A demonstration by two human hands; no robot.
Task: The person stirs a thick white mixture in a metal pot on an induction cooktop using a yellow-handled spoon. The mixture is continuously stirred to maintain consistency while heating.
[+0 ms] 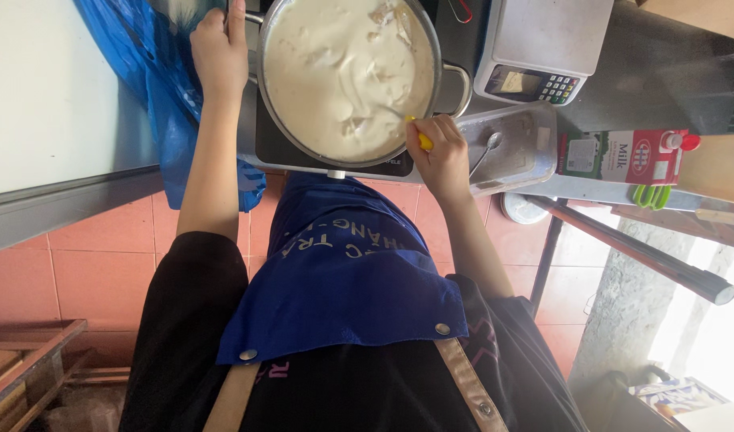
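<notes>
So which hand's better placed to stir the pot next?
Right. The right hand grips the yellow utensil at the white mixture; the left hand is closed on the pot handle.

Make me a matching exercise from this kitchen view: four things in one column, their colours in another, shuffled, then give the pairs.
Things:
1. apron
2. tool handle in the right hand
3. floor tiles
4. mixture in the pot

Colours:
A. yellow
B. creamy white
C. dark blue
D. reddish

Pairs: 1-C, 2-A, 3-D, 4-B
</notes>
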